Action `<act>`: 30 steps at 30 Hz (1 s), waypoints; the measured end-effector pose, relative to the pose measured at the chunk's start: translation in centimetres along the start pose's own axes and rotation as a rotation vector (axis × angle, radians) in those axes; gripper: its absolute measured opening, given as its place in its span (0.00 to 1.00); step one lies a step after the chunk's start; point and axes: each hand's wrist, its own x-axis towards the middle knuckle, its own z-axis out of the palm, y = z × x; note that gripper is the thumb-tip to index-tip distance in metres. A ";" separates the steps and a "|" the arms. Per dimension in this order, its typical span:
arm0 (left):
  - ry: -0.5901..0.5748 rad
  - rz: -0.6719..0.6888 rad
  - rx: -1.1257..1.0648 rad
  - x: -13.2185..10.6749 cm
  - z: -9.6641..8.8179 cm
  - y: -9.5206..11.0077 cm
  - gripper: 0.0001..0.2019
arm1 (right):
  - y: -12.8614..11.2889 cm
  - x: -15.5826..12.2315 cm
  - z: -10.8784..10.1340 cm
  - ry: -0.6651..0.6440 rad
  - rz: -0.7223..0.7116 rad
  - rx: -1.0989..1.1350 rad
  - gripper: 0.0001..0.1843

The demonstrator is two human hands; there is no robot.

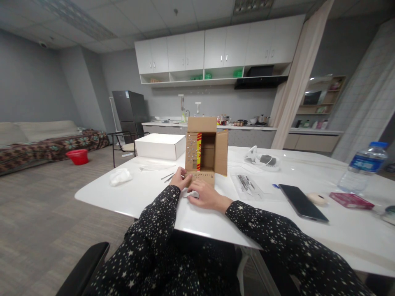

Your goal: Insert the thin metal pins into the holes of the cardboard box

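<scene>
A brown cardboard box (221,154) stands on the white table with its opening toward me and its flaps spread. Small pale dots cover the left flap, beside a yellow-and-red strip (199,152). Dark dots run in a row along the lower flap (207,177). My left hand (180,179) is closed at the left edge of that lower flap, thumb on top. My right hand (204,195) lies in front of it, fingers curled at the flap's near edge. Under these fingers is a small whitish piece (191,194), too blurred to name.
A white box (160,146) stands behind left, with thin metal rods (168,176) and crumpled white tissue (120,176) nearer. To the right lie a clear bag of small parts (248,185), a coiled white cable (268,161), a phone (302,202), a pink box (351,200) and a water bottle (362,168).
</scene>
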 end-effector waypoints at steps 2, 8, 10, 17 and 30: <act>0.000 0.003 0.000 0.0 -0.1 0.1 0.16 | -0.2 0.0 -0.1 -0.067 -0.019 -0.031 0.07; 0.001 -0.012 0.001 -0.1 -0.2 0.3 0.16 | -0.6 0.1 -0.5 -0.158 0.001 -0.031 0.05; -0.003 -0.019 -0.008 -0.1 -0.2 0.3 0.16 | -0.8 0.2 -0.6 -0.177 0.005 -0.022 0.06; -0.007 -0.004 -0.007 0.0 -0.2 0.0 0.17 | -1.2 0.4 -0.6 -0.251 0.071 -0.144 0.07; 0.014 -0.006 -0.007 0.1 0.2 -0.2 0.16 | -1.4 0.3 -0.7 -0.355 0.067 -0.356 0.10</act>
